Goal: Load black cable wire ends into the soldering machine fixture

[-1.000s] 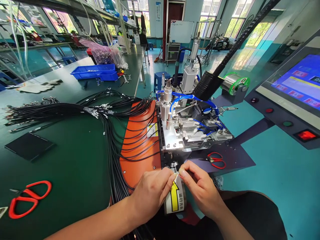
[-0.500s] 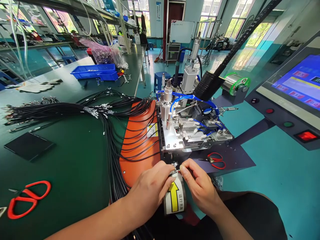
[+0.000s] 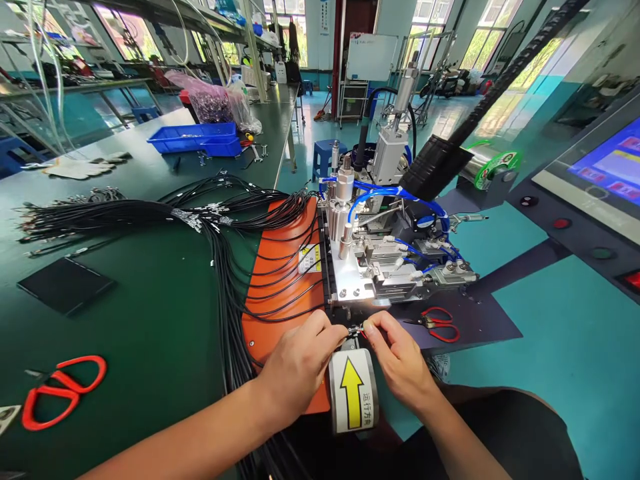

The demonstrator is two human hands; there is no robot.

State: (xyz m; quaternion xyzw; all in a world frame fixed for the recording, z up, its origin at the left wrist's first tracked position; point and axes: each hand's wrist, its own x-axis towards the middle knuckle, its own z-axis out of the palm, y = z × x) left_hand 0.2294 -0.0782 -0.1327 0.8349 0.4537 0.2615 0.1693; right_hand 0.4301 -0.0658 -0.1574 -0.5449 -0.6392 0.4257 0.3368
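My left hand [image 3: 299, 365] and my right hand [image 3: 397, 360] meet at the front of a small metal machine [image 3: 380, 260]. Both pinch the end of a thin black cable [image 3: 355, 329], which has a tiny metal and red tip. They hold it just above a curved grey cover with a yellow arrow label [image 3: 353, 393]. Several black cables [image 3: 235, 293] run from the orange mat [image 3: 280, 287] to a big bundle on the left.
Red-handled scissors [image 3: 60, 390] lie at the near left, smaller red snips [image 3: 439, 323] right of the machine. A black pad [image 3: 65, 285], blue trays [image 3: 195, 139], a solder spool [image 3: 495, 170] and a control panel with a touch screen [image 3: 605, 167] stand around.
Both hands have moved forward, away from me, carrying the cable end from over the arrow label up to the machine's front edge. The label is now fully uncovered.
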